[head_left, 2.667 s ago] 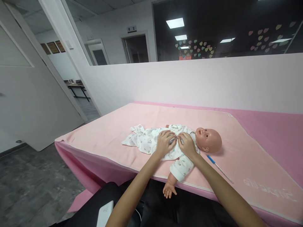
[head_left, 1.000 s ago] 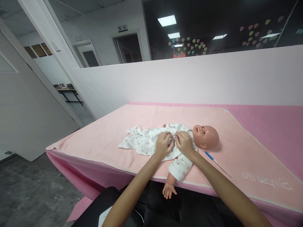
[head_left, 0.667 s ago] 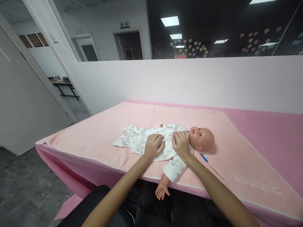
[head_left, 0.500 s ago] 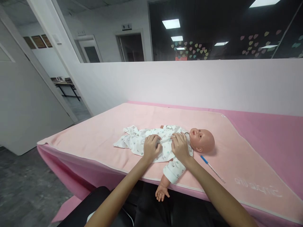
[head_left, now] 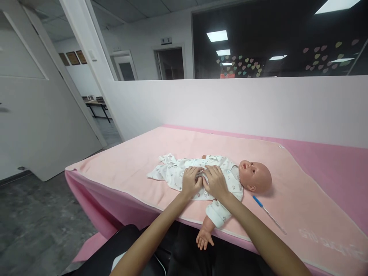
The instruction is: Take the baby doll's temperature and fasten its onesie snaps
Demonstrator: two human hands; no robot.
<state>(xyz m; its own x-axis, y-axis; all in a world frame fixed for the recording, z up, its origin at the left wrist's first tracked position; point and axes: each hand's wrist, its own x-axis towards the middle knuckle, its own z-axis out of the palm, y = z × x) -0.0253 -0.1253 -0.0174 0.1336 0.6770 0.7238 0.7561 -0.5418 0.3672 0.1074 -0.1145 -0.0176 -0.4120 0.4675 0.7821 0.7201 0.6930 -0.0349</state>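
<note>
A baby doll (head_left: 255,177) lies on its back, its head to the right and one arm hanging over the near table edge. It wears a white patterned romper (head_left: 175,172). My left hand (head_left: 192,182) grips the front of the romper at the belly, fingers bent around the cloth. Close beside it, almost touching, my right hand (head_left: 214,182) has its fingers curled on the same front opening. The fingertips of both hands meet over the fabric, which partly hides what they pinch. Near the doll's head lies a thin stick with a blue handle (head_left: 258,201).
A light pink towel (head_left: 129,168) covers the table over a darker pink cloth (head_left: 324,165). Behind the table stands a white half wall (head_left: 230,107) with a window above. At the left is a door (head_left: 43,115) beside an open passage.
My right hand has moved left along the romper from the chest to the belly, next to my left hand. The whole view has shifted slightly; the doll lies as before.
</note>
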